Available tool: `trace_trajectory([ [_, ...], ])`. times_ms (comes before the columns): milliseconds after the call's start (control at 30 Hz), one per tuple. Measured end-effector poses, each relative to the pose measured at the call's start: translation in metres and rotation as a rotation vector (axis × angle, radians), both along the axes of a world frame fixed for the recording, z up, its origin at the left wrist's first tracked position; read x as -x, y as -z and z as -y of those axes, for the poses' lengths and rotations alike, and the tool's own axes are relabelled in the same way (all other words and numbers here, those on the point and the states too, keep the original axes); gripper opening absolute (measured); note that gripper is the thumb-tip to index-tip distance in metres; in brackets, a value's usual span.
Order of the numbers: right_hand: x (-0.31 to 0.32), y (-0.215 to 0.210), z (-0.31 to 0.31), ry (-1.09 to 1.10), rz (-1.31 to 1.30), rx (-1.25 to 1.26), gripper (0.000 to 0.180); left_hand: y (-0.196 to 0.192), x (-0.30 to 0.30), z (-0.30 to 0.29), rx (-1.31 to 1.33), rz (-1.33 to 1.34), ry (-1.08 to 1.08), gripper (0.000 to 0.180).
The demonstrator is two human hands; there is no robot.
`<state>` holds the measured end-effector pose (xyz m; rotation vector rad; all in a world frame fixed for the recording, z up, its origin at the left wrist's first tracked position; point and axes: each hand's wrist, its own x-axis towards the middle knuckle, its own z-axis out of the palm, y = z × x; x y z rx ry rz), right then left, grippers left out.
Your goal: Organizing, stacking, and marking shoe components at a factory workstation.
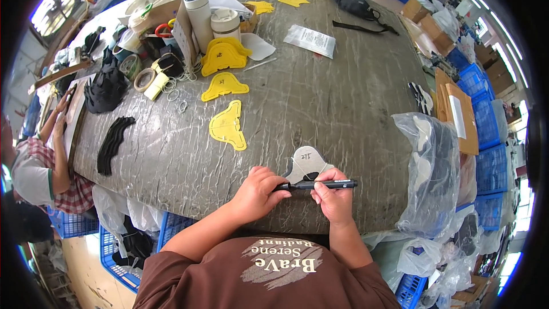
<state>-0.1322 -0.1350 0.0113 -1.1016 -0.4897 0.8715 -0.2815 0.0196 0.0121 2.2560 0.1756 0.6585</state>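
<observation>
Head view: at six o'clock on the grey table (320, 103), my left hand (258, 191) pinches the tip end and my right hand (333, 200) grips the barrel of a black marker (320, 184) lying across the grey pattern piece (307, 163). A slip could streak ink over it.

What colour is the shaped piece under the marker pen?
Grey, seen in the head view: the flat cut piece lies on the table behind the black marker pen.

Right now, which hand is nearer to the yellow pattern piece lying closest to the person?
Left. The left hand lies just below and right of the yellow pattern piece, at the pen tip. The right hand is farther right, holding the pen.
</observation>
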Motion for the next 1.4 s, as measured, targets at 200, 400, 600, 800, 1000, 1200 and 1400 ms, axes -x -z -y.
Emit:
trace_trajectory([
  [200,0.000,0.003,0.002,-0.197,0.095,0.045,0.014,-0.013,0.012,0.003,0.109,-0.147,0.115,0.026],
  [400,0.029,0.010,-0.004,-0.112,-0.186,-0.067,0.012,-0.024,0.015,0.002,-0.002,-0.155,0.147,0.026],
  [600,0.015,0.012,-0.011,-0.169,0.156,0.023,0.014,-0.014,0.009,0.007,-0.150,-0.169,0.070,0.017],
  [800,-0.046,0.006,-0.011,0.196,1.290,0.656,0.049,0.010,-0.005,0.007,0.422,-0.239,-0.192,0.018],
  [1000,-0.052,0.024,-0.005,-0.078,1.025,0.790,0.043,0.021,-0.021,0.000,1.195,-0.165,-0.274,0.041],
  [1200,-0.076,0.026,0.002,0.000,0.171,0.477,0.040,0.028,-0.032,-0.021,1.419,0.186,-0.056,0.030],
  [1400,-0.193,0.001,-0.033,0.503,-0.231,-0.073,0.037,0.074,-0.037,-0.047,1.141,0.170,-0.124,0.027],
])
